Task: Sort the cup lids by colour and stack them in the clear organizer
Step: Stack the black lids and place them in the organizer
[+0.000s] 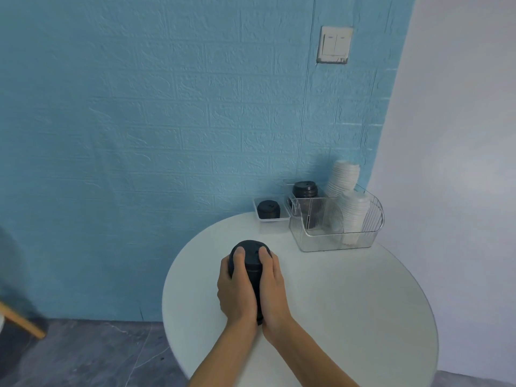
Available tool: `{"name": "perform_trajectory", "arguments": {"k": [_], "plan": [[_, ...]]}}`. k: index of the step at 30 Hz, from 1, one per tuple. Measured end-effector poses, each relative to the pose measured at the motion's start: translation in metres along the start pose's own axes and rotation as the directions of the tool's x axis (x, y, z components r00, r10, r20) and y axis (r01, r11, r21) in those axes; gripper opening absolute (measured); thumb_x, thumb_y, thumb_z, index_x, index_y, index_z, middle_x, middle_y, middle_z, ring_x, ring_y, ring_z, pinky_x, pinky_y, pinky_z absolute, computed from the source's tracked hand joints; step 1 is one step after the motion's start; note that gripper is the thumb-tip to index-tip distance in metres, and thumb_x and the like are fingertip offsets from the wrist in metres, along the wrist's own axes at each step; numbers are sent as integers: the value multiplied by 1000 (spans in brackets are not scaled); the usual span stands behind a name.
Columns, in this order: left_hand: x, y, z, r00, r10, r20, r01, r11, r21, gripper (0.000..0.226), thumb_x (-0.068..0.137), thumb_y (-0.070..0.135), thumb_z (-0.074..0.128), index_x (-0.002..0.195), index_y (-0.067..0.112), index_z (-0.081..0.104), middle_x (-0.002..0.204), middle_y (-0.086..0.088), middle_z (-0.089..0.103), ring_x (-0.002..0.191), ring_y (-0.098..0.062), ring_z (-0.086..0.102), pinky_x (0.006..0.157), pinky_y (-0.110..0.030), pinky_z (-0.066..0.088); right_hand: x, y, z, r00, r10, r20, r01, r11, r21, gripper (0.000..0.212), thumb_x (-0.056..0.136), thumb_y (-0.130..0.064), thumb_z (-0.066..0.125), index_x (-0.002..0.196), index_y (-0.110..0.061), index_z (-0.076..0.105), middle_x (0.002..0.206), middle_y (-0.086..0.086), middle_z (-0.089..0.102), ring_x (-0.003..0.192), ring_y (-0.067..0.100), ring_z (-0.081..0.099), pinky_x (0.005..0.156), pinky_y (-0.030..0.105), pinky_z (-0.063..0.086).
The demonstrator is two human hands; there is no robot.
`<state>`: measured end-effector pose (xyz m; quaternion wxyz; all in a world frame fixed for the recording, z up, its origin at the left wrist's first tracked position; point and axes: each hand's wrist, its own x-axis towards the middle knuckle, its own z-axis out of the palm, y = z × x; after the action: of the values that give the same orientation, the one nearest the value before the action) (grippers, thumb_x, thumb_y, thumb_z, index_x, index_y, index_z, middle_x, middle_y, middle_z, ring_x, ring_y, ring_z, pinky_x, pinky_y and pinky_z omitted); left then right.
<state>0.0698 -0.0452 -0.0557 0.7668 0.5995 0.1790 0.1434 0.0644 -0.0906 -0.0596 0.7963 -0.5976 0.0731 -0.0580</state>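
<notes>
A tall stack of black cup lids (pixel 250 263) is held between both hands above the middle of the round white table (pixel 349 303). My left hand (pixel 236 289) grips its left side and my right hand (pixel 272 291) grips its right side, thumbs on the top lid. The clear organizer (pixel 339 231) stands at the table's far right. It holds a stack of black lids (pixel 304 189) in its left part and two leaning stacks of white lids (pixel 349 202) in its right part.
A small clear tray (pixel 258 212) left of the organizer carries a short stack of black lids (pixel 268 209). The blue wall runs close behind the table, with a light switch (pixel 335 44) high up. A wooden leg (pixel 22 321) juts in at the lower left.
</notes>
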Motion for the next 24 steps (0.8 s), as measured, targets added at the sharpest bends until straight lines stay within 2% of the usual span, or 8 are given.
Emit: {"name": "perform_trajectory", "arguments": {"k": [3, 9, 20, 24], "plan": [[5, -2, 8, 1000, 1, 27, -1, 1000, 1, 26, 83, 65, 51, 93, 48, 68, 90, 14, 75, 91, -16, 71, 91, -48, 57, 7, -3, -4, 1000, 0, -14, 0, 1000, -8, 26, 100, -53, 47, 111, -42, 67, 106, -12, 75, 103, 12, 71, 100, 45, 55], [15, -2, 32, 998, -9, 60, 10, 1000, -19, 19, 97, 49, 55, 92, 39, 71, 89, 11, 76, 90, -18, 72, 90, -48, 57, 25, -13, -15, 999, -23, -36, 22, 1000, -21, 24, 102, -52, 46, 112, -45, 66, 107, -14, 75, 104, 9, 70, 101, 42, 54], [23, -1, 62, 994, 45, 100, -40, 998, -51, 24, 101, 44, 51, 98, 30, 71, 93, 6, 76, 92, -20, 71, 84, -41, 56, 46, -22, -30, 992, -102, -73, 99, 994, -48, 23, 103, -49, 46, 118, -45, 63, 111, -15, 73, 106, 7, 69, 101, 41, 53], [21, 13, 75, 991, 66, 116, -56, 995, -85, 24, 101, 43, 52, 96, 29, 72, 91, 7, 76, 90, -18, 72, 87, -43, 57, 52, -37, -34, 984, -161, -81, 154, 985, -79, 22, 103, -49, 47, 119, -47, 62, 113, -16, 73, 108, 6, 68, 102, 39, 53]]}}
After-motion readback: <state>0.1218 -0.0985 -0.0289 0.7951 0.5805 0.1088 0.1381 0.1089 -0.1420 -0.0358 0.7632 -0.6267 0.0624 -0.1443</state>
